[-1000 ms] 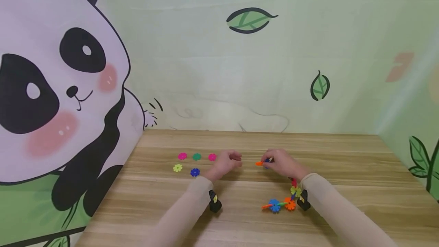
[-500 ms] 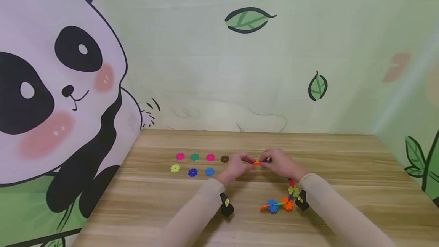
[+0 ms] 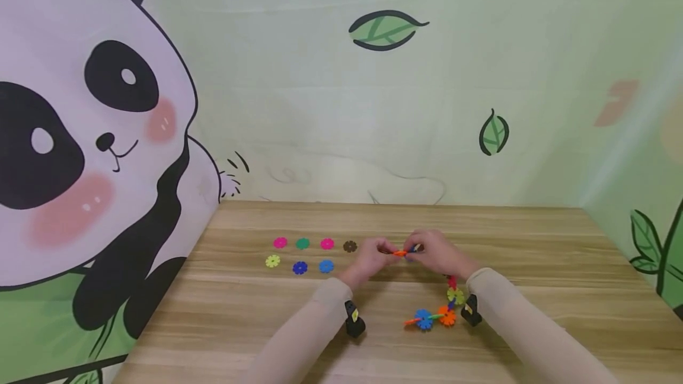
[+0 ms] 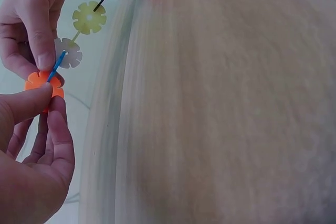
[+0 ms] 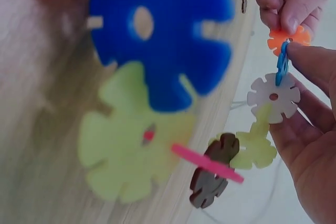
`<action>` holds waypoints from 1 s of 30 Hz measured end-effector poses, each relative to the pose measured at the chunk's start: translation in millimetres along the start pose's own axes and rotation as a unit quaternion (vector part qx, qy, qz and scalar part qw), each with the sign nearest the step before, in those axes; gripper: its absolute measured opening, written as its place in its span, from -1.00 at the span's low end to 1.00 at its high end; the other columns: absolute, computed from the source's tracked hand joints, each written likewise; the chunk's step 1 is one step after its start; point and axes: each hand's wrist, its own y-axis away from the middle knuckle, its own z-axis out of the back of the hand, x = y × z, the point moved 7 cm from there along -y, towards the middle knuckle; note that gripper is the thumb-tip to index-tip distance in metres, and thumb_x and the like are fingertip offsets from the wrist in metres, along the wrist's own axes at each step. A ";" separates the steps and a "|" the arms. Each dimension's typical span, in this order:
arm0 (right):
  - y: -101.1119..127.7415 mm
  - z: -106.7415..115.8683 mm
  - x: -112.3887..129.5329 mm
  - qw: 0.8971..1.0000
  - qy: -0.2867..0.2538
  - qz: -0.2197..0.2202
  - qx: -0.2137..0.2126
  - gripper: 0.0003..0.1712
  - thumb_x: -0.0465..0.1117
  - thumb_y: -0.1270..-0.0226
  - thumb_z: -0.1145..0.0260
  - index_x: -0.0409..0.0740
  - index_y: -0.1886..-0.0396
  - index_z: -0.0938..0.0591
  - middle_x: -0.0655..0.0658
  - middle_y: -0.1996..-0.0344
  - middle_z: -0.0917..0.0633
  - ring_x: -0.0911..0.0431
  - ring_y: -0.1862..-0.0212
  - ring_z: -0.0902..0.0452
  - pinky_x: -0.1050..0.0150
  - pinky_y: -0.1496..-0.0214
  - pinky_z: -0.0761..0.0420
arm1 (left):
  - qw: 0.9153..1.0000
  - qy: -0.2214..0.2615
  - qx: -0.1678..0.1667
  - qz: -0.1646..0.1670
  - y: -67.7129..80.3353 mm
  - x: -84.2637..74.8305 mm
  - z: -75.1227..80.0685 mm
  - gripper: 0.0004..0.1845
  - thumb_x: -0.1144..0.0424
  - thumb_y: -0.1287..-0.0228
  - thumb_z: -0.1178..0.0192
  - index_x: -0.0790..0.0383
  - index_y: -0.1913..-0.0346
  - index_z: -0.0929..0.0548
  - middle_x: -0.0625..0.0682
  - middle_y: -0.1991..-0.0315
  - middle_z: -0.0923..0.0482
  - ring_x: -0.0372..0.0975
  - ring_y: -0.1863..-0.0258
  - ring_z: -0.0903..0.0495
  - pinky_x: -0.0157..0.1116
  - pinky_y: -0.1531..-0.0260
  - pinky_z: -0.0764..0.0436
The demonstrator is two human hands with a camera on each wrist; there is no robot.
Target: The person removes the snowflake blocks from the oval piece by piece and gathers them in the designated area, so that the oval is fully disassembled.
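2 hands meet: left hand [image 3: 373, 258] pinches orange disc [image 4: 42, 83], right hand [image 3: 439, 253] pinches disc chain [image 3: 445, 308]; 7 loose discs [image 3: 300, 267] left of them.

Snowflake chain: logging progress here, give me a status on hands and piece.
Left hand pinches orange disc. Right hand grips chain at blue disc. Discs touching, seating unclear. Nothing in the way.

Wood-grain surface [image 3: 533, 265] abuts pale green walls [image 3: 320, 105]. Left wall: panda mural [image 3: 91, 135]. Back wall: leaf motifs [image 3: 386, 29]. Lighting is even.
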 end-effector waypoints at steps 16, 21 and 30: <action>9.3 4.6 -12.2 0.999 0.013 -0.040 0.020 -0.85 -0.33 -0.09 -0.43 -0.12 0.31 -0.69 0.04 0.32 -0.69 0.11 0.21 -0.58 0.08 0.10 -0.58 | 1.000 -0.009 -0.020 0.016 -1.0 4.5 4.6 -0.92 0.47 -0.03 -0.38 0.36 0.40 -0.67 -0.04 0.48 -0.60 -0.31 0.48 -0.48 -0.44 0.48 -0.48; 8.6 3.8 -13.5 0.998 0.011 -0.050 0.030 -0.88 -0.37 -0.14 -0.39 -0.09 0.33 -0.68 0.06 0.33 -0.68 0.14 0.22 -0.57 0.09 0.09 -0.58 | 1.000 -0.022 -0.015 0.009 -1.2 5.4 6.2 -0.91 0.47 -0.03 -0.38 0.36 0.38 -0.68 -0.03 0.46 -0.60 -0.32 0.47 -0.47 -0.44 0.48 -0.47; 5.8 2.0 -9.8 0.999 0.021 -0.017 0.027 -0.88 -0.42 -0.17 -0.35 -0.12 0.35 -0.69 0.02 0.35 -0.70 0.14 0.24 -0.60 0.10 0.12 -0.60 | 0.990 -0.135 0.016 -0.039 -3.0 -3.0 3.0 -0.92 0.44 -0.09 -0.35 0.30 0.33 -0.67 0.00 0.40 -0.63 -0.30 0.40 -0.52 -0.42 0.39 -0.52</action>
